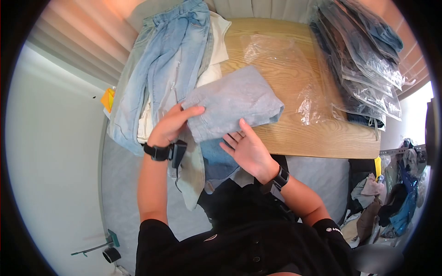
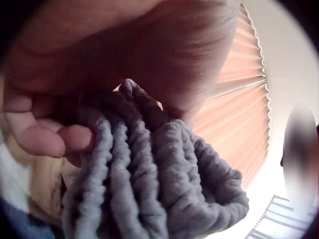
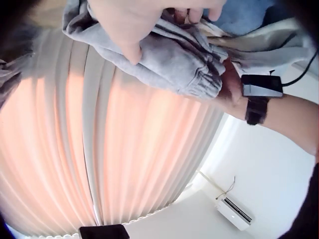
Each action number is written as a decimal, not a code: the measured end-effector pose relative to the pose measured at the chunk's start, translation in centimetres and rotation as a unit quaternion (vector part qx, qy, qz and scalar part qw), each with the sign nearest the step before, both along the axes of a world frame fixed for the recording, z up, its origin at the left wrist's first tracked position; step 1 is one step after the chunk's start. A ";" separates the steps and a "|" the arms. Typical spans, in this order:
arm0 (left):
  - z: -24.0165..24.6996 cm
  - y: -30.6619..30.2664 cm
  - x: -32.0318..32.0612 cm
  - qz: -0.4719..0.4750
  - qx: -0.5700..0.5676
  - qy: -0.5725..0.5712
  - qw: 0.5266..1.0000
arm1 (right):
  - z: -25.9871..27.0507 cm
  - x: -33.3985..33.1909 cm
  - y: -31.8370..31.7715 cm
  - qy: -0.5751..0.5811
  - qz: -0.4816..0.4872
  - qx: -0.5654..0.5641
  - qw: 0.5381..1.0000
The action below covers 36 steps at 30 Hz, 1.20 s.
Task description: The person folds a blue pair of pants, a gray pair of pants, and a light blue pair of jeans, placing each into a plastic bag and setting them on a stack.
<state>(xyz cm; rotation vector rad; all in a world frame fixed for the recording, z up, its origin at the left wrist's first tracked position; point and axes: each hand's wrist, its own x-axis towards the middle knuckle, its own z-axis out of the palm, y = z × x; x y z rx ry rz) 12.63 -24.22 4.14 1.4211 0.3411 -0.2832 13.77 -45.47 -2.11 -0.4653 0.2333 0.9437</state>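
A folded pair of light grey-blue trousers (image 1: 235,101) is held up over the near side of the table in the head view. My left hand (image 1: 172,124) grips its left end, thumb on top and fingers curled beneath. Gathered, elastic-like layers of the trousers (image 2: 149,174) bunch below those fingers in the left wrist view. At the near edge, my right hand (image 1: 251,154) is turned palm up, its thumb touching the cloth and its fingers loosely spread. The right wrist view has that thumb lying along the trousers (image 3: 174,64).
Light blue jeans (image 1: 170,55) lie over other garments at the table's left. A clear plastic bag (image 1: 294,69) lies flat on the wooden table (image 1: 276,142). Bagged folded clothes (image 1: 359,60) are stacked at the right. More clothes (image 1: 382,198) hang or lie low on the right.
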 end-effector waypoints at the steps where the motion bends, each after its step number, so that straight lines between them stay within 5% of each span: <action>1: 0.3 -0.9 -0.8 0.016 0.006 0.010 1.000 | 0.1 -0.1 -0.1 0.001 -0.001 -0.001 1.000; 7: 1.0 -4.7 -5.9 -0.019 0.117 0.011 0.993 | 1.4 -0.4 -2.8 -0.094 0.001 0.051 0.994; 9: 0.9 -5.5 -7.1 -0.107 0.043 0.003 0.993 | 1.0 -0.5 -4.1 -0.088 0.017 0.028 0.996; 12: 0.4 -6.3 -8.2 -0.115 -0.071 0.021 0.991 | 0.0 -0.3 -5.8 -0.112 0.046 -0.019 0.992; 14: -2.5 -6.7 -9.0 -0.065 -0.117 0.034 0.990 | 0.2 -0.9 -6.7 -0.167 0.072 -0.076 0.980; 16: -4.5 -8.3 -9.3 0.004 -0.044 0.016 0.999 | -0.4 -1.6 -6.9 -0.174 0.066 -0.088 0.979; 20: -6.0 -9.4 -9.8 -0.001 -0.027 0.021 0.999 | -0.1 -1.4 -7.7 -0.175 0.071 -0.092 0.978; 26: -5.5 -8.2 -11.3 -0.124 0.093 0.033 0.987 | 0.1 -1.5 -6.7 -0.176 0.016 -0.189 0.966; 30: -6.0 -7.2 -12.2 -0.127 0.057 0.083 0.987 | -1.7 -2.3 -5.7 -0.263 -0.046 -0.209 0.941; 32: -6.8 -6.8 -12.6 -0.140 -0.005 0.091 0.986 | -1.8 -2.6 -5.5 -0.372 -0.070 -0.244 0.893; 36: -7.7 -7.4 -13.2 -0.147 -0.008 0.024 0.989 | -1.7 -2.3 -5.8 -0.323 -0.116 -0.271 0.899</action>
